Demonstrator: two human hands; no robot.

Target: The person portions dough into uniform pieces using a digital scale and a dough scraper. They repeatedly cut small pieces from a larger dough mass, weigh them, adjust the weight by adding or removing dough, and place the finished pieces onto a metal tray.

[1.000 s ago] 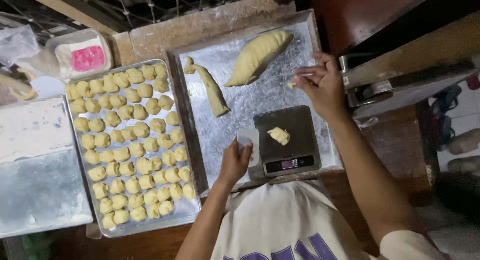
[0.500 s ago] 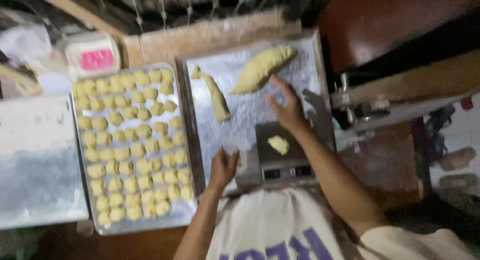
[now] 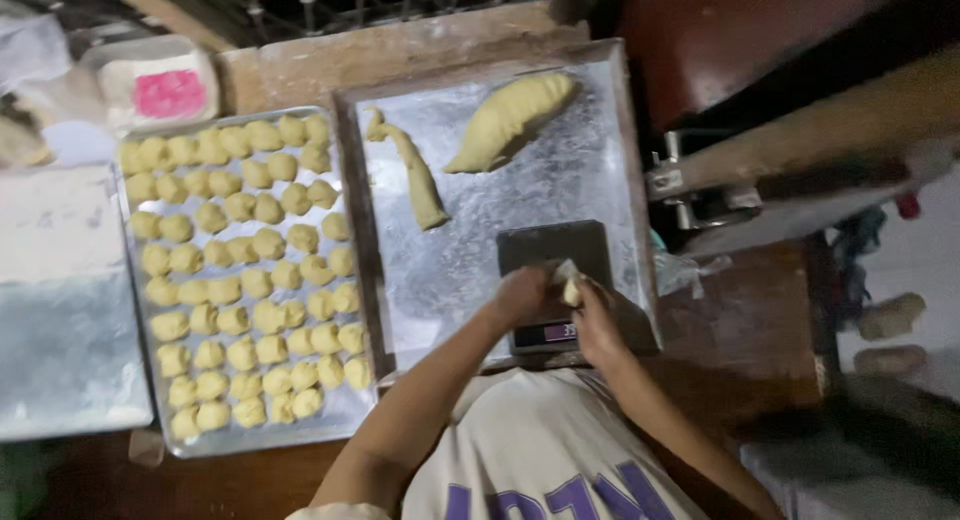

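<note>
1. Tray of dough balls point(image 3: 240, 280), at nine o'clock, sits in tidy rows; any new ball fits best in a gap.
2. Left hand point(image 3: 520, 295) and right hand point(image 3: 598, 320) pinch the small dough piece point(image 3: 571, 292) together above the scale point(image 3: 555, 280); light rolling pressure would suit.
3. Dough log point(image 3: 510, 120) lies at twelve o'clock.

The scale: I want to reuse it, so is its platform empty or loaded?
Empty. The scale shows a bare dark platform; the small dough piece is held between the left hand and right hand above its display end.
</note>
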